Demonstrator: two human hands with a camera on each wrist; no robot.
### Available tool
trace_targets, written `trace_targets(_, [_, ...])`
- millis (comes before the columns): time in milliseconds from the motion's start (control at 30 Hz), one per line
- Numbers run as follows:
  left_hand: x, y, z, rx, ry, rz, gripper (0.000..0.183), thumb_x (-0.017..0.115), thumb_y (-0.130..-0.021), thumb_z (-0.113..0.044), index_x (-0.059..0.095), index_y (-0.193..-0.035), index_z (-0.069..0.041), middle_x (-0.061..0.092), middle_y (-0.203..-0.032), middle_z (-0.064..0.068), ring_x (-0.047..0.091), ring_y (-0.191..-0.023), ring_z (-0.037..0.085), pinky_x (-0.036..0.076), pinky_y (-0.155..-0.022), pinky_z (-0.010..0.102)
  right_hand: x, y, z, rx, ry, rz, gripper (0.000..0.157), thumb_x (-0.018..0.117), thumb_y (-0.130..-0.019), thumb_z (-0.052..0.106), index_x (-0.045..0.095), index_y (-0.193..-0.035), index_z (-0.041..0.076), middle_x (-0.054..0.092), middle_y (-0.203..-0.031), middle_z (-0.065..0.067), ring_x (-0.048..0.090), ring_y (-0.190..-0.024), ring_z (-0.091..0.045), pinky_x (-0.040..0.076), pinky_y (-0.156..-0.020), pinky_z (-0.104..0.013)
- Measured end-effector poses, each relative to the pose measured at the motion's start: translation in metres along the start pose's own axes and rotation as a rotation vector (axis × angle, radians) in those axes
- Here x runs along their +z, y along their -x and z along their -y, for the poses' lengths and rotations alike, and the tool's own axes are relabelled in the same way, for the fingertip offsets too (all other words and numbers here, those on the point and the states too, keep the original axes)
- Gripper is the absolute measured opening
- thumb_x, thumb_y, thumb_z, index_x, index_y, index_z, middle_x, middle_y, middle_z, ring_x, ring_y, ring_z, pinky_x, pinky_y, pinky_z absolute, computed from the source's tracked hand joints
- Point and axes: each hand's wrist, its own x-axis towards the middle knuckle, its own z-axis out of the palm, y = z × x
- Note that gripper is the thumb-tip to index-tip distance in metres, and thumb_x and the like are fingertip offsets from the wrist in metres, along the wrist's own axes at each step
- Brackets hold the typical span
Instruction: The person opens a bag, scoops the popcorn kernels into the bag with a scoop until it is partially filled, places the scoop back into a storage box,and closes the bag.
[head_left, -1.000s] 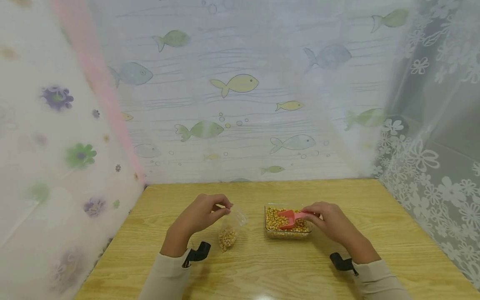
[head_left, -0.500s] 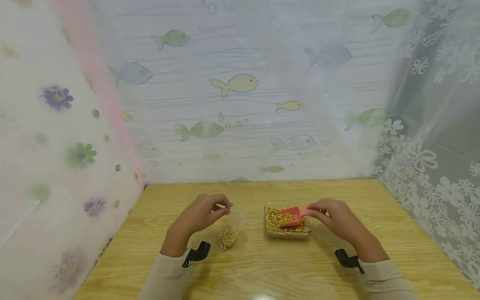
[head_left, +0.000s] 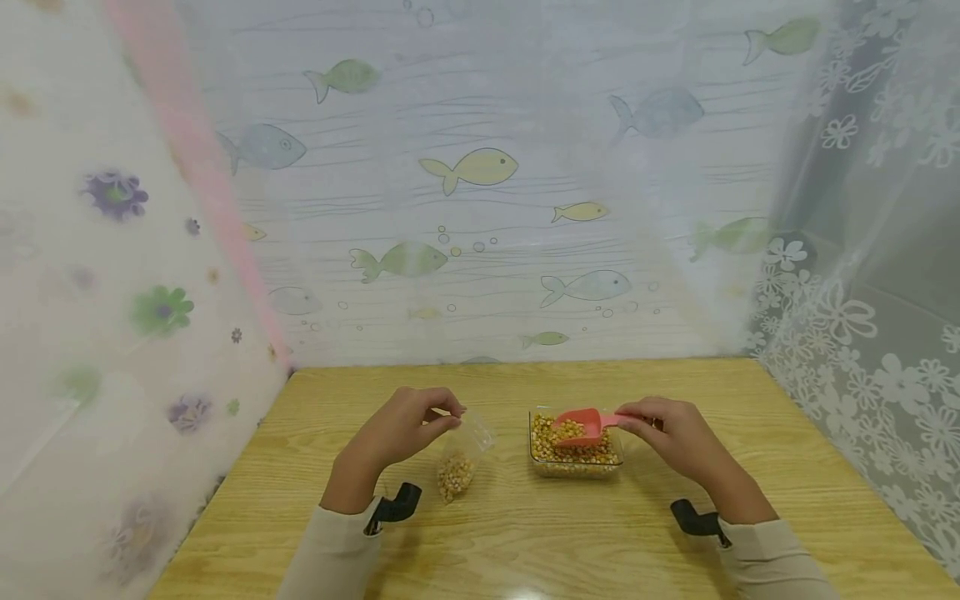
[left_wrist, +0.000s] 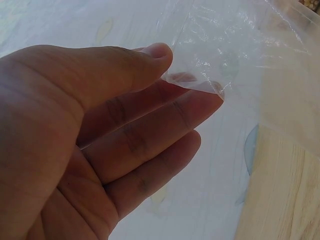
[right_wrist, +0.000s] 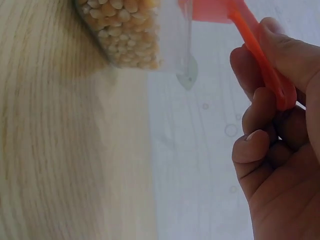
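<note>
My left hand (head_left: 405, 427) pinches the top edge of a clear plastic bag (head_left: 474, 435) between thumb and forefinger; the other fingers stretch out loosely in the left wrist view. Corn kernels (head_left: 454, 476) fill the bottom of the bag, which hangs at or near the table. My right hand (head_left: 670, 433) grips the handle of a small red scoop (head_left: 594, 427), thumb on top and fingers curled round it. The scoop carries kernels and is over a clear rectangular container (head_left: 576, 470) of corn kernels. In the right wrist view the container's wall (right_wrist: 172, 42) shows, with the scoop's handle (right_wrist: 260, 57) beside it.
A wood-grain table (head_left: 517, 533) bears the bag and container, which stand a short gap apart. Behind it hangs a curtain (head_left: 480, 275) printed with fish. Floral sheets close off the left and right sides. Each wrist wears a black camera mount (head_left: 397, 504).
The scoop first dug leftward into the corn, then drew right, levelled and came up holding kernels. It has since shifted slightly left and up. My left hand and the bag have stayed still.
</note>
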Motion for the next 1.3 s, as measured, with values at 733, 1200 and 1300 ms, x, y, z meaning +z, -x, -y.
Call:
trace_targets(733, [0.0, 0.0, 0.0, -0.004, -0.009, 0.001, 0.012, 0.067, -0.103, -0.02, 0.072, -0.113, -0.014, 0.074, -0.12, 0.001, 0.076, -0.103, 0.015, 0.062, -0.088, 0.032, 0.018, 0.002, -0.003, 0.128, -0.116, -0.055, 0.017, 0.07, -0.101, 0.02, 0.079, -0.115, 0.018, 0.076, -0.107, -0.001, 0.057, -0.069, -0.005, 0.048, -0.057, -0.024])
trace_targets(1200, [0.002, -0.001, 0.004, 0.025, -0.015, -0.004, 0.014, 0.066, -0.104, -0.02, 0.072, -0.114, -0.011, 0.074, -0.121, 0.004, 0.076, -0.104, 0.017, 0.062, -0.089, 0.031, 0.024, -0.008, 0.008, 0.084, -0.135, -0.067, 0.018, 0.071, -0.1, 0.02, 0.079, -0.116, 0.019, 0.077, -0.106, 0.003, 0.056, -0.069, -0.007, 0.047, -0.058, -0.025])
trace_targets(1300, [0.002, -0.001, 0.004, 0.017, -0.019, -0.005, 0.014, 0.066, -0.104, -0.021, 0.072, -0.113, -0.012, 0.075, -0.12, 0.003, 0.076, -0.104, 0.016, 0.062, -0.089, 0.032, 0.027, -0.013, 0.011, 0.057, -0.144, -0.067, 0.018, 0.071, -0.1, 0.019, 0.079, -0.116, 0.016, 0.077, -0.106, 0.004, 0.056, -0.069, -0.006, 0.047, -0.059, -0.026])
